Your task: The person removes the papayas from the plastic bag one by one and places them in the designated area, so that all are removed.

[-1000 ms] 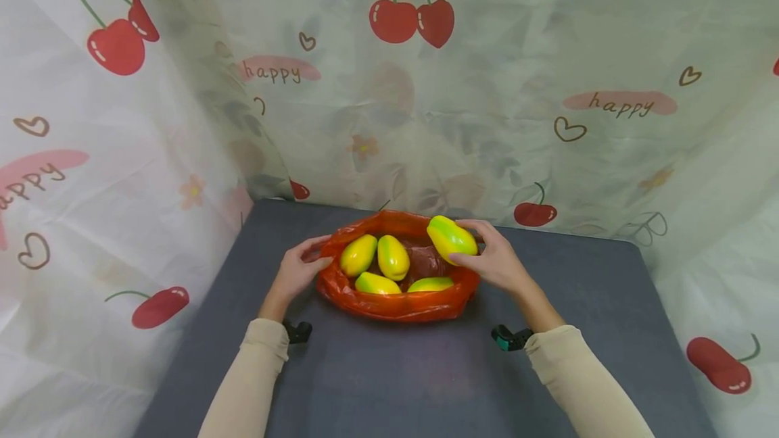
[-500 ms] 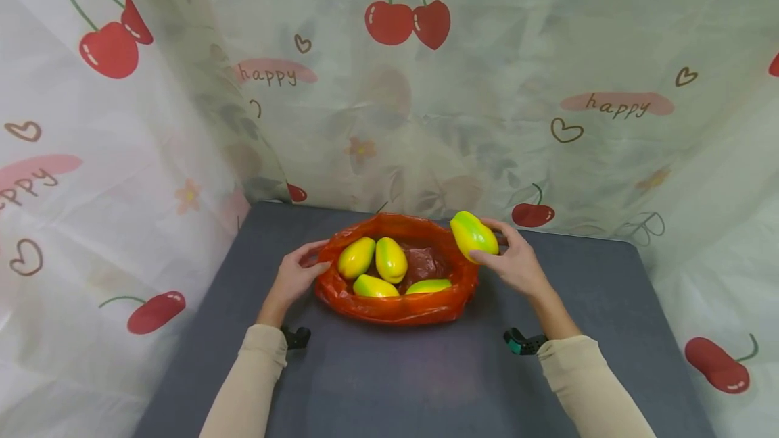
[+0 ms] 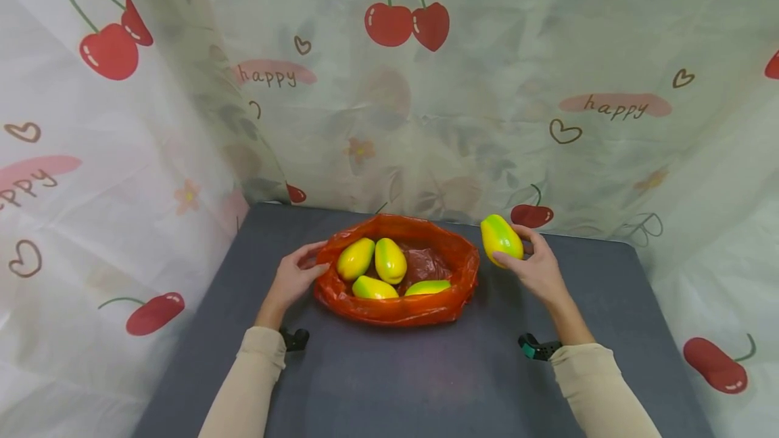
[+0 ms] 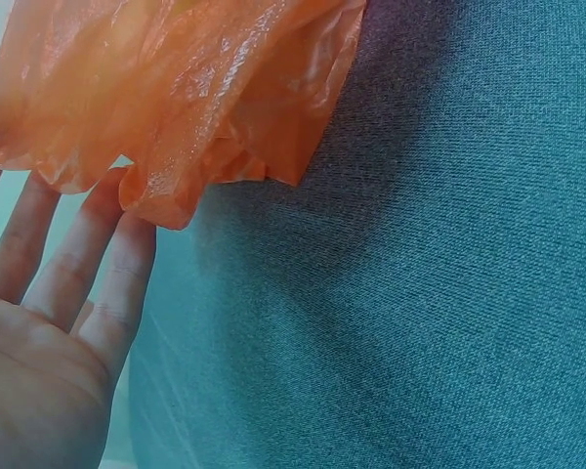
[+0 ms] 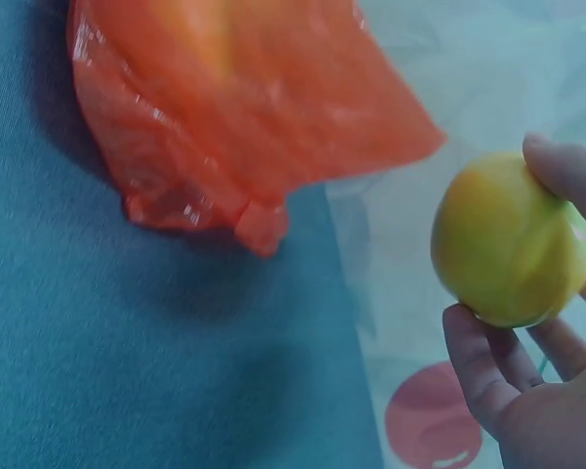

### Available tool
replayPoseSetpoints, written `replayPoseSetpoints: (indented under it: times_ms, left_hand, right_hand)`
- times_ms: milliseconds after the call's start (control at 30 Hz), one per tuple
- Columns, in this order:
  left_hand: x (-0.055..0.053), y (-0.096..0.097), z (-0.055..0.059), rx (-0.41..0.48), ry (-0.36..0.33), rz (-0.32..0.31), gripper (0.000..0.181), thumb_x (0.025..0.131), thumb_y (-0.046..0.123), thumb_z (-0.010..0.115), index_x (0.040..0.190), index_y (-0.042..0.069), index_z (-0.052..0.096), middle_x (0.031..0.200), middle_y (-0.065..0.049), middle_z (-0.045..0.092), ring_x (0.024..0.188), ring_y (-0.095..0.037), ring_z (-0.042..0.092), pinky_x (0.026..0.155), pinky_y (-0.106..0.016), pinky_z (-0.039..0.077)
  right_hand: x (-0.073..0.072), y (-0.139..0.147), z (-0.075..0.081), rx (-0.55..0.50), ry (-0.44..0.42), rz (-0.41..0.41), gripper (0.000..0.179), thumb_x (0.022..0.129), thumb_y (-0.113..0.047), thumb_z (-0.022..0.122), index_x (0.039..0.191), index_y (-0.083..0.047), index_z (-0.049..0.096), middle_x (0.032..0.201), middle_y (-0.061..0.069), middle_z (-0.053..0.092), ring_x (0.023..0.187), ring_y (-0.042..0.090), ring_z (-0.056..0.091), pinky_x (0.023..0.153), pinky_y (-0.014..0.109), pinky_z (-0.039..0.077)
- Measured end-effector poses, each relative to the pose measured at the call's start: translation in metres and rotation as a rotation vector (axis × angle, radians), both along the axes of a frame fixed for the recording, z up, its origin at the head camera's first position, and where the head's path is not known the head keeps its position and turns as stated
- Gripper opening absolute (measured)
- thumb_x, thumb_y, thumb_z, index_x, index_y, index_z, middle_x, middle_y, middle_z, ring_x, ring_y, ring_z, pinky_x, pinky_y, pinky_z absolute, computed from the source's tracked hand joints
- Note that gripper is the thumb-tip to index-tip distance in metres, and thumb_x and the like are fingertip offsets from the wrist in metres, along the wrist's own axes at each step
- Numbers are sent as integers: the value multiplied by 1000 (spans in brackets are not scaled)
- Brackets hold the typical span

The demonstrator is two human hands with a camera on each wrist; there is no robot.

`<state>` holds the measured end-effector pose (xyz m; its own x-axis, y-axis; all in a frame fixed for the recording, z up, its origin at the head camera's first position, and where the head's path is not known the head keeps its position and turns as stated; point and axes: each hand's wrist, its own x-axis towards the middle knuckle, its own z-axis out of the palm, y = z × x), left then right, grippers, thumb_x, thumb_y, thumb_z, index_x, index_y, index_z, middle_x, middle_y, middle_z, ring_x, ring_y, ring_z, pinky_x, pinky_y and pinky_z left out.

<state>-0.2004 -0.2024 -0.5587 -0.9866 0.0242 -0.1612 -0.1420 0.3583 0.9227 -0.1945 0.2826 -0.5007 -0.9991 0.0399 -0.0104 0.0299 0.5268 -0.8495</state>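
In the head view a red plastic bag (image 3: 389, 313) stands with its mouth spread wide. Inside lie several yellow-green papayas, two upright at the left (image 3: 356, 259) and others by the front wall, partly hidden. My left hand (image 3: 296, 277) holds the bag at its left rim, thumb toward the front; the left wrist view has fingers (image 4: 73, 259) against the orange-looking plastic (image 4: 166, 117). Just right of the bag, my right hand (image 3: 538, 269) grips one papaya (image 3: 502, 238) above the table. The right wrist view has this papaya (image 5: 508, 239) between thumb and fingers.
A dark grey table (image 3: 414, 377) carries the bag near its back edge. Pale curtains (image 3: 475, 73) printed with cherries and "happy" hang behind and on both sides. Black wrist cameras (image 3: 538, 347) are strapped under both wrists.
My right hand has carried the papaya rightward, from over the bag's right side to outside the rim. The left hand stays at the bag's left side, and the papayas inside lie as before.
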Motion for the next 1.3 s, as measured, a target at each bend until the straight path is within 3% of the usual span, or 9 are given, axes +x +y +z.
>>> replayPoseSetpoints:
  times_ms: [233,467,667,833,1300]
  left_hand:
    - [2,1,0,14,-1,-10,51,95,27,72,144,26,57,152,-10,54,133,-36,60,108,-52,52]
    - [4,3,-1,31,22,-5,51,95,22,72,144,24,58,151,-11,56,129,-35,62,104,-49,55]
    - [5,3,0,37,21,-7,52,95,22,72,145,23,58,150,-11,56,129,-35,62,104,-49,56]
    - [1,3,-3,34,-2,-2,51,94,24,74,143,27,59,150,-8,57,129,-33,62,106,-49,54]
    - [3,4,-1,34,19,-17,53,94,25,73,145,24,57,151,-10,55,131,-35,61,105,-50,55]
  right_hand:
    - [-1,13,-15,8,-14,-60,83,91,-43,76,156,-11,36,155,19,40,121,39,56,77,12,47]
    - [-2,24,-37,66,-70,-132,89,91,-48,74,157,-6,33,155,23,39,121,41,54,92,37,50]
    - [-4,31,-55,68,-102,-159,90,91,-50,73,157,-6,33,154,23,39,117,37,52,94,41,48]
    - [-2,33,-65,59,-136,-186,90,92,-47,73,158,-3,31,155,25,37,125,40,46,105,50,43]
    - [1,36,-82,39,-149,-234,90,90,-47,74,156,-2,32,153,25,39,130,40,42,112,52,38]
